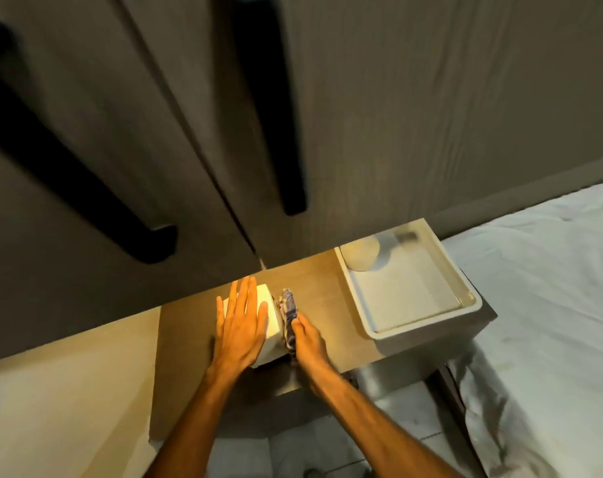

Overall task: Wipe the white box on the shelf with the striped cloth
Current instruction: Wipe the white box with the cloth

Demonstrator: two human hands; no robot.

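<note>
White box point(271, 326), plain cube, L hand point(239, 327) flat atop; R hand point(305, 339) fingers round striped cloth point(288, 310).

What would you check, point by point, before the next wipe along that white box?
1. Left hand flat on the white box, steadying it: ok.
2. Right hand gripping the striped cloth: ok.
3. Cloth pressed against the box's right side: ok.
4. Box fully on the shelf, away from its front edge: ok.
5. White tray clear of the wiping path: ok.
6. Box's far and left sides already clean: cannot tell.
</note>
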